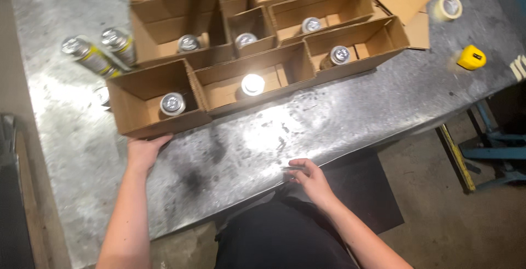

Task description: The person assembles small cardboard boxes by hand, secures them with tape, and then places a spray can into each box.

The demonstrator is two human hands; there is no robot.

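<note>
An open brown cardboard box [143, 104] sits near-left on the metal table [339, 110], one silver-topped can [172, 104] upright inside.

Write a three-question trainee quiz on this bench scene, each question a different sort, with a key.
1. True or false: the left hand touches the nearest cardboard box.
2. Which item lies at the metal table's far right? A) yellow tape measure B) red hammer C) blue cup
3. Fill in: the right hand rests at the table's near ____.

Key: 1 true; 2 A; 3 edge.
</note>
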